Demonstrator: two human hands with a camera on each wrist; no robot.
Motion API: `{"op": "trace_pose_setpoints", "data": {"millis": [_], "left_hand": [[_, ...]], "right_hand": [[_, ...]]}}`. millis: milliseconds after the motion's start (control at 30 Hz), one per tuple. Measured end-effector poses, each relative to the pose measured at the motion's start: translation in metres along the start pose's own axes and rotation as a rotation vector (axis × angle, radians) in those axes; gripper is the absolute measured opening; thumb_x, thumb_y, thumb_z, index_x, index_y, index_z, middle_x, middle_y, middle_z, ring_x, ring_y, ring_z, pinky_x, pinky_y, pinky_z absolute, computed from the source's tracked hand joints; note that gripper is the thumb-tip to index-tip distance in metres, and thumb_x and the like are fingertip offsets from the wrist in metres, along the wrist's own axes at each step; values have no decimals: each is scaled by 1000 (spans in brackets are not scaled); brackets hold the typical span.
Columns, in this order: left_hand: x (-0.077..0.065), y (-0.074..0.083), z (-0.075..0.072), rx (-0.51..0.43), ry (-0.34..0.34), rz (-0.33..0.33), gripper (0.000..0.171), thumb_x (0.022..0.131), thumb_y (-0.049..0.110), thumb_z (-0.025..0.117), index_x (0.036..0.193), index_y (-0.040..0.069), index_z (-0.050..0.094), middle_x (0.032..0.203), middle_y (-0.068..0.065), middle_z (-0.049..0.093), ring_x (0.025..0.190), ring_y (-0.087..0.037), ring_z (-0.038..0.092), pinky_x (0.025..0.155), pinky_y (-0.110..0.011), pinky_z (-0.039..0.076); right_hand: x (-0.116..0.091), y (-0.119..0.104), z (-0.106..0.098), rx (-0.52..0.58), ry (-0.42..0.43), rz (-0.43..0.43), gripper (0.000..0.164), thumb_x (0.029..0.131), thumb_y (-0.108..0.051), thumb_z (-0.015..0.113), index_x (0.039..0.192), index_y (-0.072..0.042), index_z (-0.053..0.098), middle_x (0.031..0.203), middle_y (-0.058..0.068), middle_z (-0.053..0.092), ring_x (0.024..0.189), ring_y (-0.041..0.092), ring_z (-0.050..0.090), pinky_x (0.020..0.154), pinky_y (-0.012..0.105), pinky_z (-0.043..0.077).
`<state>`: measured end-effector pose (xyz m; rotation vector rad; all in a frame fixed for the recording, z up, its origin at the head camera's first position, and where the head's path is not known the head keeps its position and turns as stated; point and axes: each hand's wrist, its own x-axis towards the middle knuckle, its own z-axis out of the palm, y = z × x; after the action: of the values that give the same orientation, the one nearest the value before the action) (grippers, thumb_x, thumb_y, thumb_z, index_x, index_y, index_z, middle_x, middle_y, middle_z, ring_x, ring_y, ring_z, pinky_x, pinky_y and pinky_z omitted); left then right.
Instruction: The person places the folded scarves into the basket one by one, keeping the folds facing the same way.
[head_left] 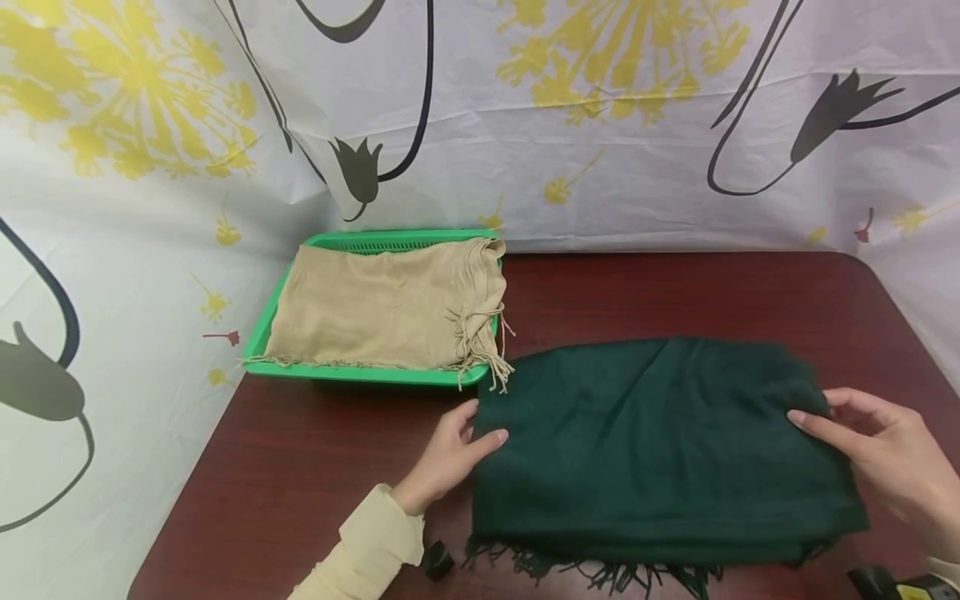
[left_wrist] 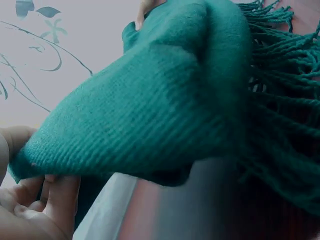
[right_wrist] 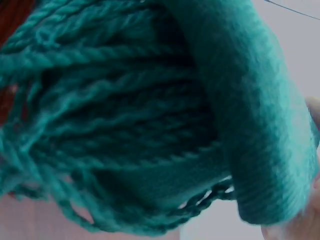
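Note:
A dark green fringed scarf (head_left: 645,450), folded into a rectangle, spans the space between the two hands. My left hand (head_left: 447,454) pinches its left edge, thumb on top and fingers beneath. At the opposite edge my right hand (head_left: 885,446) grips the cloth the same way. Twisted tassels (head_left: 622,575) hang along the side nearest me. In the left wrist view the scarf (left_wrist: 140,105) sags between the hands, with its fringe at the right. The right wrist view shows a rounded fold (right_wrist: 255,115) above many tassels, the right fingers partly hidden behind it.
A green plastic basket (head_left: 367,375) stands at the back left of the dark red table (head_left: 675,292). Over it lies a folded beige scarf (head_left: 375,308), its fringe hanging past the basket's right front corner. A patterned white cloth (head_left: 465,108) hangs behind and along the left.

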<state>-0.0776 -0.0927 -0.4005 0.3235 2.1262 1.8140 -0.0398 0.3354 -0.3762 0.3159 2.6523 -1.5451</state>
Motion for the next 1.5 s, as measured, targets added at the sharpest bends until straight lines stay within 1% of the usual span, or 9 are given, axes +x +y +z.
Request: {"op": "trace_pose_setpoints", "data": {"millis": [167,333,467,600,733,933,1033,1267,1500], "left_hand": [[-5,9,-4,-45,-36,39,45,85,11,60,126,3,44,121,-9,51,109,-16,48,92,-31,38],[-11,19,-8,-82,-77,100,44,85,7,58,126,2,44,121,-11,51,107,-17,50,88,-28,42],[-15,26,-13,-16,-69,154,42,85,8,59,124,3,46,118,-9,52,107,-15,48,89,-27,40],[-17,35,-19,59,-15,134,45,83,9,61,124,0,45,121,-9,50,113,-15,42,96,-31,33],[-20,42,-26,71,30,88,54,82,9,62,129,-5,39,131,-13,41,123,-19,32,100,-36,25],[-18,49,-38,75,7,213,43,84,7,60,125,1,46,122,-10,50,114,-19,45,94,-31,36],[-17,51,-46,49,11,240,42,84,4,59,124,2,47,120,-10,52,110,-17,48,89,-28,41],[-15,57,-63,-51,31,162,40,85,4,57,123,0,46,118,-14,51,103,-22,54,82,-33,46],[-16,60,-82,-31,34,142,40,86,8,57,124,2,45,119,-13,49,102,-23,54,81,-34,47]], "right_hand": [[-2,-9,-4,104,-27,-54,14,87,-11,56,96,-21,57,70,-4,63,58,20,62,47,38,50],[-5,-16,-6,146,13,-145,20,86,-2,56,96,-19,60,73,-10,63,55,17,62,45,35,49],[-5,-20,-6,151,49,-207,24,83,3,57,96,-17,61,73,-10,64,55,14,61,43,32,48],[-5,-25,-6,115,79,-268,25,81,7,57,95,-13,62,71,-9,64,56,10,61,45,27,47],[-5,-33,-6,108,78,-308,26,80,10,57,95,-10,62,71,-7,64,58,9,61,46,24,47],[-2,-47,-5,41,89,-308,21,80,5,60,93,-11,62,76,-12,62,61,3,59,47,21,46],[1,-56,-4,-4,93,-283,15,80,-1,64,92,-9,62,78,-13,60,62,1,56,48,19,45],[7,-79,2,-73,86,-196,19,79,-16,67,95,-9,60,61,-1,60,52,11,51,46,23,38],[16,-91,13,-5,61,-272,15,77,-8,68,91,-7,62,66,-5,61,54,9,51,47,23,37]]}}
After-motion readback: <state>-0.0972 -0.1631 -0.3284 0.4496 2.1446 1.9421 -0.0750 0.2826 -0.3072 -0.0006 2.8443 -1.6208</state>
